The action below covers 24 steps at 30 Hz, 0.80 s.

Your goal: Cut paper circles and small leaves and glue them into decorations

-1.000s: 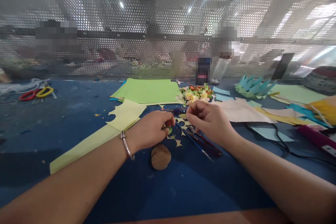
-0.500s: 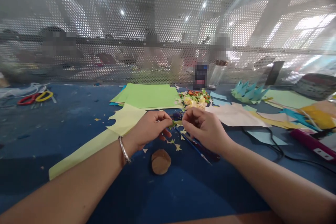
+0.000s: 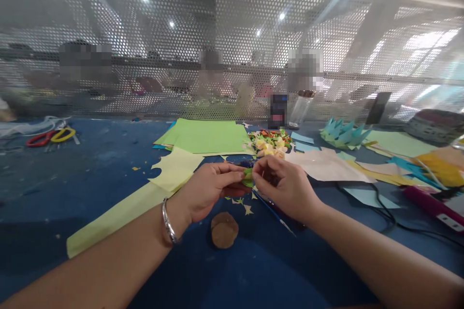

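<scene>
Between my fingertips is a small piece of green paper (image 3: 248, 177), its shape partly hidden. My left hand (image 3: 213, 186), with a silver bangle (image 3: 168, 222) at the wrist, pinches it from the left. My right hand (image 3: 286, 186) closes thumb and finger at its right edge. Just below lie star-like paper scraps (image 3: 248, 209) and a thin blue tool (image 3: 277, 217) with a pale pointed tip. Nearer me sits a brown round disc (image 3: 224, 231). Beyond my hands is a heap of small cut paper pieces (image 3: 271, 145) in yellow, green and orange.
Green paper sheets (image 3: 206, 136) and a notched pale yellow sheet (image 3: 177, 166) lie left of centre. Scissors with red and yellow handles (image 3: 63, 134) rest far left. At right are a folded blue-green paper form (image 3: 344, 134), a magenta power strip (image 3: 431, 207) and a black cable (image 3: 384, 207).
My hands have come closer together, and more of the green paper shows between them. My left fingers have folded in further. The view has tilted slightly upward.
</scene>
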Each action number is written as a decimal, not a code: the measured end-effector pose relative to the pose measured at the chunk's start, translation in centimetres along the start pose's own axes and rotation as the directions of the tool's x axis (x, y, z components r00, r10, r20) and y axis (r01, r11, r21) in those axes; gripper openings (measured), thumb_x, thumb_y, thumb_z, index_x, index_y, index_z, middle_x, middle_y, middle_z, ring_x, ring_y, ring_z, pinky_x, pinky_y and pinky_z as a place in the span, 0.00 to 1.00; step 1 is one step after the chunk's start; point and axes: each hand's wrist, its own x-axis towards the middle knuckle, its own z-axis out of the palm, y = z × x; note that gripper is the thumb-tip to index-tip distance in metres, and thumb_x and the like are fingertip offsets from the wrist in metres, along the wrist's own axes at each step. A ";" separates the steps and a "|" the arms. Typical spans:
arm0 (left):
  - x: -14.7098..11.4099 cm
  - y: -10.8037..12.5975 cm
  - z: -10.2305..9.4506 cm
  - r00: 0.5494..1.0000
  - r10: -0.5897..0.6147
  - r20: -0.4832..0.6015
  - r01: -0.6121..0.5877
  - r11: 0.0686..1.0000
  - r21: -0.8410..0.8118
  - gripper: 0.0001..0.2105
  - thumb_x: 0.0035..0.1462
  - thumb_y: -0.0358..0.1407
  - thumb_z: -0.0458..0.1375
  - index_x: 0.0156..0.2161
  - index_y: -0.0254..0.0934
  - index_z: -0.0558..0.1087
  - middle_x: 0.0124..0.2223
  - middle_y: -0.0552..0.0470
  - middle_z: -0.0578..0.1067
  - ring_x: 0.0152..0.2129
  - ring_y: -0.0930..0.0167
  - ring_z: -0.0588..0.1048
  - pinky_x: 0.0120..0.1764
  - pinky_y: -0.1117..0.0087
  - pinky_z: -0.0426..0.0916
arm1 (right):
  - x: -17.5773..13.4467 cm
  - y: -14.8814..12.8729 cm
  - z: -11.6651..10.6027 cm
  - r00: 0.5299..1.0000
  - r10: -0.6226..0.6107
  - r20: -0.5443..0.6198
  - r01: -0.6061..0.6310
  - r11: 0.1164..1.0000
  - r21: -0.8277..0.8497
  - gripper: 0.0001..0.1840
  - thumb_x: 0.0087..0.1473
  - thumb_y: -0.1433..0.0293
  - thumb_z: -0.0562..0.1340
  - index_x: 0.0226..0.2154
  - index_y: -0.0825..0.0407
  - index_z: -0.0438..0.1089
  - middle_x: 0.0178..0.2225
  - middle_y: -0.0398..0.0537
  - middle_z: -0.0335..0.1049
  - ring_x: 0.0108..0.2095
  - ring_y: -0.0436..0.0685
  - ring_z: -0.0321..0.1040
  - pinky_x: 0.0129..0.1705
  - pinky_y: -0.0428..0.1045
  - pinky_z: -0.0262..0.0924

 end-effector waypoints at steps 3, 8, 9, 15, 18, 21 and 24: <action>-0.1 0.0 0.2 1.000 0.016 -0.017 -0.017 0.999 -0.049 0.05 0.50 0.32 0.70 0.33 0.34 0.81 0.35 0.50 0.81 0.32 0.72 0.79 0.41 0.70 0.73 | -0.1 0.0 0.1 1.000 0.000 -0.005 0.000 0.999 0.036 0.01 0.56 0.71 0.62 0.32 0.50 0.68 0.26 0.42 0.69 0.25 0.50 0.64 0.28 0.47 0.59; -0.2 0.1 0.2 0.996 0.074 -0.040 -0.075 0.997 -0.014 0.04 0.53 0.32 0.69 0.33 0.34 0.80 0.35 0.51 0.81 0.32 0.72 0.79 0.44 0.69 0.74 | 0.0 -0.1 -0.1 0.999 0.038 0.006 -0.038 0.991 0.131 0.05 0.58 0.66 0.63 0.35 0.51 0.70 0.27 0.43 0.71 0.26 0.51 0.69 0.28 0.47 0.63; -0.1 0.1 0.2 0.995 0.092 -0.041 -0.092 0.996 0.012 0.04 0.53 0.32 0.68 0.34 0.34 0.80 0.35 0.51 0.81 0.32 0.73 0.79 0.44 0.69 0.74 | 0.0 -0.1 -0.2 0.998 0.052 0.021 -0.054 0.987 0.151 0.06 0.59 0.65 0.62 0.36 0.51 0.70 0.27 0.44 0.71 0.26 0.52 0.70 0.28 0.48 0.63; 0.2 -0.1 -0.3 0.975 0.224 0.005 -0.221 0.956 0.191 0.08 0.56 0.35 0.67 0.41 0.35 0.81 0.38 0.51 0.82 0.32 0.75 0.78 0.41 0.73 0.74 | 0.1 0.0 -0.3 0.989 0.124 0.079 -0.141 0.956 0.257 0.08 0.61 0.63 0.63 0.37 0.51 0.71 0.24 0.42 0.71 0.23 0.51 0.70 0.26 0.47 0.64; 0.3 0.0 -0.4 0.963 0.270 0.008 -0.265 0.939 0.220 0.09 0.55 0.37 0.68 0.40 0.35 0.81 0.37 0.52 0.81 0.31 0.75 0.77 0.40 0.74 0.74 | 0.4 -0.1 -0.2 0.982 0.156 0.109 -0.184 0.920 0.345 0.09 0.58 0.63 0.65 0.36 0.51 0.70 0.25 0.41 0.70 0.23 0.50 0.70 0.24 0.46 0.64; 0.3 0.0 -0.4 0.951 0.309 0.019 -0.304 0.921 0.243 0.10 0.55 0.39 0.68 0.40 0.36 0.81 0.36 0.52 0.81 0.30 0.75 0.77 0.38 0.74 0.74 | 0.5 -0.1 -0.1 0.973 0.187 0.137 -0.227 0.887 0.403 0.11 0.55 0.63 0.67 0.36 0.52 0.69 0.27 0.41 0.70 0.23 0.50 0.70 0.23 0.46 0.65; 0.4 -0.3 -0.5 0.933 0.360 0.021 -0.350 0.891 0.289 0.11 0.56 0.40 0.67 0.42 0.37 0.80 0.37 0.52 0.81 0.30 0.75 0.77 0.38 0.74 0.74 | 0.6 0.1 0.0 0.966 0.208 0.154 -0.256 0.849 0.462 0.14 0.53 0.61 0.69 0.36 0.51 0.69 0.28 0.42 0.71 0.22 0.50 0.71 0.21 0.45 0.64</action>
